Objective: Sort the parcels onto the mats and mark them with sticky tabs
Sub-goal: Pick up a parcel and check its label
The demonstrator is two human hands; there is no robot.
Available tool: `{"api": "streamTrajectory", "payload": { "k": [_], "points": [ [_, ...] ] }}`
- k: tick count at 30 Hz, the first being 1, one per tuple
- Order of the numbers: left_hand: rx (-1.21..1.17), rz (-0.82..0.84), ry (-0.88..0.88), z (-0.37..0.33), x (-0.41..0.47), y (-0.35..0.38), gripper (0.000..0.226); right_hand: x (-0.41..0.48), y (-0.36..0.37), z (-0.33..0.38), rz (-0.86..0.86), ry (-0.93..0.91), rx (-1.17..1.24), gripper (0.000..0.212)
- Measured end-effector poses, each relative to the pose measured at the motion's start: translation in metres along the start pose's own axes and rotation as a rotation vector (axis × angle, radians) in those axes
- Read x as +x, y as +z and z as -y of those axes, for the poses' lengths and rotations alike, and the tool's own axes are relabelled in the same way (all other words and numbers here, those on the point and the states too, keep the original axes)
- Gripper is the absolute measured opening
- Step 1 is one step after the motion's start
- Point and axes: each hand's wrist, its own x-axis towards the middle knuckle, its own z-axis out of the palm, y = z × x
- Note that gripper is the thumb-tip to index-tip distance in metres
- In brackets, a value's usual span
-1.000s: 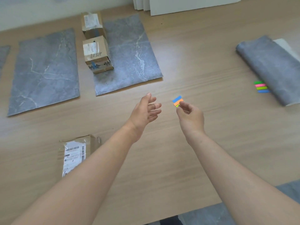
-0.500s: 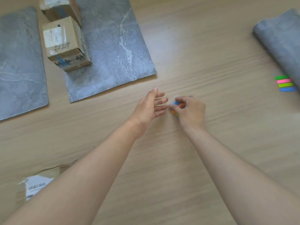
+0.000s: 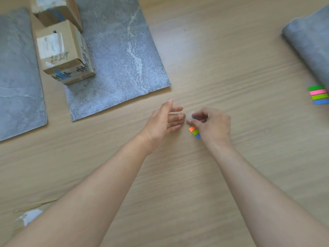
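Orange, green and blue sticky tabs (image 3: 195, 132) are pinched by the curled fingers of the right hand (image 3: 212, 125), near the close right corner of the grey mat (image 3: 124, 59); the left hand (image 3: 162, 120), fingers straight and holding nothing, sits beside them, nearer that corner; two cardboard parcels (image 3: 64, 54) stand along the mat's left edge, one behind the other.

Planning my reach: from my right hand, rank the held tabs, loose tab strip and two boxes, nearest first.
1. Held tabs, pinched by the right hand.
2. Loose tab strip, right edge.
3. Front box, left, on the mat.
4. Back box, behind it.
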Motion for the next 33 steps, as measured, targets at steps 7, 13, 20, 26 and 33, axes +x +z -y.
{"api": "streamTrajectory", "payload": {
  "k": [7,13,20,26,33],
  "points": [
    [-0.020,0.022,-0.036,0.001,0.000,0.003,0.055,-0.004,-0.010,0.007,0.027,-0.089,-0.079,0.016],
    [-0.025,0.032,-0.053,0.000,0.002,0.007,0.055,-0.004,-0.015,0.011,0.048,-0.076,-0.142,0.021],
    [-0.038,0.016,-0.055,0.000,0.003,0.010,0.056,0.006,-0.019,0.012,0.118,-0.066,-0.274,0.021],
    [-0.036,0.010,-0.041,0.003,0.002,0.010,0.056,0.007,-0.021,0.009,0.138,-0.058,-0.161,0.013],
    [-0.031,-0.001,-0.026,0.004,-0.001,0.013,0.055,0.005,-0.024,0.002,0.143,-0.083,-0.061,0.011]
  ]
}}
